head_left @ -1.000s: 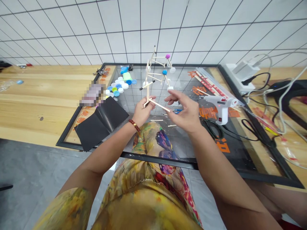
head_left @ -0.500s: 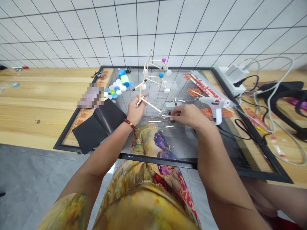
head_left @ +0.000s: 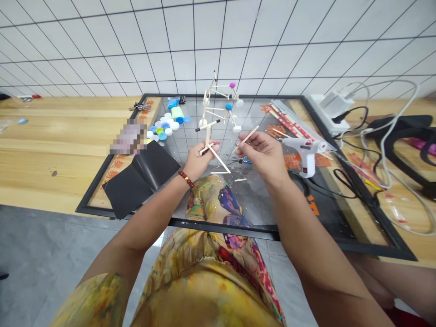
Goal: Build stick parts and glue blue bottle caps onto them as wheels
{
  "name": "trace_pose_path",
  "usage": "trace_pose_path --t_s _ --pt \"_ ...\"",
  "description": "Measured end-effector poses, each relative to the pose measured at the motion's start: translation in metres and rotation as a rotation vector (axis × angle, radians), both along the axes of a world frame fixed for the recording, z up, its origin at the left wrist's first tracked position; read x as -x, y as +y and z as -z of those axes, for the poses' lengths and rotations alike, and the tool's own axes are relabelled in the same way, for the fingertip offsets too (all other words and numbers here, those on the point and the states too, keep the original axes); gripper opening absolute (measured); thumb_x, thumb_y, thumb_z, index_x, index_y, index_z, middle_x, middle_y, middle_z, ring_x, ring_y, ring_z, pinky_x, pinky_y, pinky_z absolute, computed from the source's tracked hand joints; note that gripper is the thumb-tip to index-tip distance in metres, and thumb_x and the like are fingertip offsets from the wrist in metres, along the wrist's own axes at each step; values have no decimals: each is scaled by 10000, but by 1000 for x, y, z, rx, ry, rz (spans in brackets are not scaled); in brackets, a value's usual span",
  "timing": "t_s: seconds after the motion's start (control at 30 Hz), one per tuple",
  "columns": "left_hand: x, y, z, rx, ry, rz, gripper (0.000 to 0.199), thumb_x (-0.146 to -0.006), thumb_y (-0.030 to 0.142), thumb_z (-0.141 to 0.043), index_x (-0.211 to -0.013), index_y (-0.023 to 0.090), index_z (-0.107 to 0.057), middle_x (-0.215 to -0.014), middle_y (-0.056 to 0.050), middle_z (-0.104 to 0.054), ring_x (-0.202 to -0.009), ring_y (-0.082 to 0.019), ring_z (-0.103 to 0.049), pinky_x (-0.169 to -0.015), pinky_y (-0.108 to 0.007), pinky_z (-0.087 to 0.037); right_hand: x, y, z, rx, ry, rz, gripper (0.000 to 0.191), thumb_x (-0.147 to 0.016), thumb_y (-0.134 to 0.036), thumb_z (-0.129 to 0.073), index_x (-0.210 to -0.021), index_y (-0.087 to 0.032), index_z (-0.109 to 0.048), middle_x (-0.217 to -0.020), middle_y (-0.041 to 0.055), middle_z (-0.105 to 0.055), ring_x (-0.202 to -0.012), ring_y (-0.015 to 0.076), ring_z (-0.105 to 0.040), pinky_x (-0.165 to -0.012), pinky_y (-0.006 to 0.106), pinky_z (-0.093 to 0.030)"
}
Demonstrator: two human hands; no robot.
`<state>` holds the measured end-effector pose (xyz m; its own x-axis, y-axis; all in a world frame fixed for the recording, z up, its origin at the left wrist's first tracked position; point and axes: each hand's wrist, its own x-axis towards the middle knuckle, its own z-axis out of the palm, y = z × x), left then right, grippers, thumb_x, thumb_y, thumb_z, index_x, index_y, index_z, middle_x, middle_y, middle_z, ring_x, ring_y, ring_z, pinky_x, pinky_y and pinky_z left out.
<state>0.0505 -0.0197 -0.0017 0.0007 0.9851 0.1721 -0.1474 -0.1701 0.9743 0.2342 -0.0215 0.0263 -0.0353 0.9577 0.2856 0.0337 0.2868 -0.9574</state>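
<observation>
My left hand point(head_left: 200, 159) is closed round the lower joint of a small wooden stick frame point(head_left: 208, 135), with a black-tipped crosspiece at its top and a long stick slanting down to the right. Between the thumb and fingers of my right hand point(head_left: 264, 152) is a loose thin wooden stick point(head_left: 251, 136), tilted up to the right. Behind them stands a bicycle-like stick model with a blue cap point(head_left: 228, 106) and white caps at its feet. Another similar model with a purple cap point(head_left: 232, 85) is farther back. Short stick pieces point(head_left: 240, 180) lie on the glass near me.
A white glue gun point(head_left: 306, 152) lies right of my right hand, its black cable trailing right. Bottle caps point(head_left: 168, 125) cluster at the left, behind black sheets point(head_left: 143, 175). Packaged sticks point(head_left: 293, 120), a power strip point(head_left: 329, 111) and white cables are at the right. Another person's arm point(head_left: 395, 277) shows lower right.
My right hand has lifted a wooden stick off the glass and raised it beside the frame. My left hand has turned the frame, swinging its black-tipped crosspiece to the right.
</observation>
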Motion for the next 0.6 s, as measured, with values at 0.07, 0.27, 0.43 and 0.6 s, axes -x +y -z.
trace_pose_path --t_s 0.07,0.27,0.43,0.6 --pt "-1 -2 0 13 13 19 339 -702 454 -835 -869 172 -751 -636 22 -607 -606 -86 -554 -623 -235 -492 7 -4 1 -15 27 -20 185 -758 -356 -764 -860 -219 -693 -784 -11 -671 -677 124 -646 -661 284 -562" --pt "-2 -5 -4 30 17 48 373 -696 479 -835 -863 158 -745 -618 22 -592 -590 -88 -533 -602 -238 -461 22 -12 4 -76 126 24 227 -742 -425 -812 -836 -230 -742 -748 -19 -706 -608 104 -629 -600 259 -549" --pt "-2 -6 -7 39 43 51 293 -754 432 -805 -867 168 -746 -598 26 -563 -569 -92 -509 -575 -242 -418 25 -17 7 -133 105 49 303 -776 -499 -782 -924 -237 -750 -795 2 -745 -681 137 -704 -675 299 -604" --pt "-2 -6 -7 31 46 56 294 -754 447 -800 -798 166 -727 -585 28 -544 -563 -90 -490 -563 -236 -409 22 -19 14 -212 -67 43 319 -863 -507 -687 -1018 -238 -761 -950 51 -767 -811 179 -741 -787 361 -622"
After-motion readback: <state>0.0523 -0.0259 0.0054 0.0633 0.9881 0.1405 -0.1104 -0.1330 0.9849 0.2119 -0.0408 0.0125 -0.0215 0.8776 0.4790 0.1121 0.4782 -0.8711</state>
